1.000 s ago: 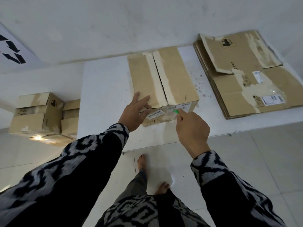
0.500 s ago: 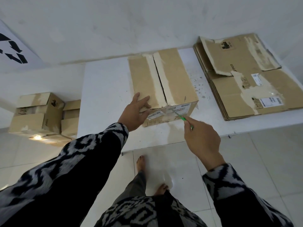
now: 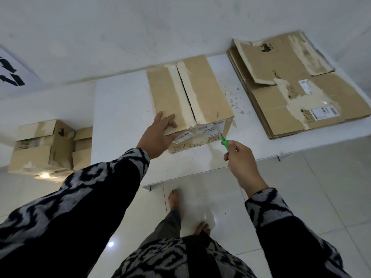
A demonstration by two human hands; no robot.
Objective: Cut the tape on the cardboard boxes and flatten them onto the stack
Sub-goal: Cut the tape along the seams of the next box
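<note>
The box (image 3: 188,101) sits mid-table (image 3: 120,117), left of the flat stack (image 3: 301,93). Feels light and stiff-ish, so my left hand (image 3: 158,135) just lies flat on its near corner. Right hand (image 3: 240,159) is curled round the green cutter (image 3: 224,141), tip at the taped front edge.

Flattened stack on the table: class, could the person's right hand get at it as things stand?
Probably yes. The right hand is beside the box, with bare table between it and the stack, though it holds a green cutter.
</note>
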